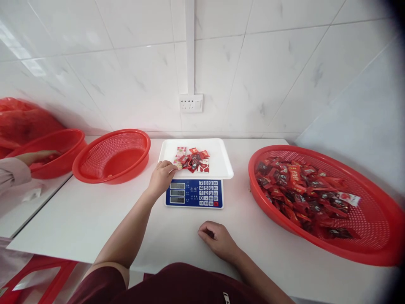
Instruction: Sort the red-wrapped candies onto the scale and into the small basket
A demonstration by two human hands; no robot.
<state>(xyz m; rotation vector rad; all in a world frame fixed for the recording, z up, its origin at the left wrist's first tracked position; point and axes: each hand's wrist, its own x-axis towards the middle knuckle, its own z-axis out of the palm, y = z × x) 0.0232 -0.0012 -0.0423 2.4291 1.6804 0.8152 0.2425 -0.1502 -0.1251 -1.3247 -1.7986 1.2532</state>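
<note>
Two hands, left hand (161, 177) at sachets (191, 159), heaped crosswise

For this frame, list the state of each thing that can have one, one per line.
Left hand: on the wrapped candies, pinching one.
Right hand: loosely curled, resting on the table.
Scale tray: holds a small candy pile.
Scale display: lit, digits unreadable.
Middle basket: nearly empty.
Right basket: partly filled with candies.
</note>
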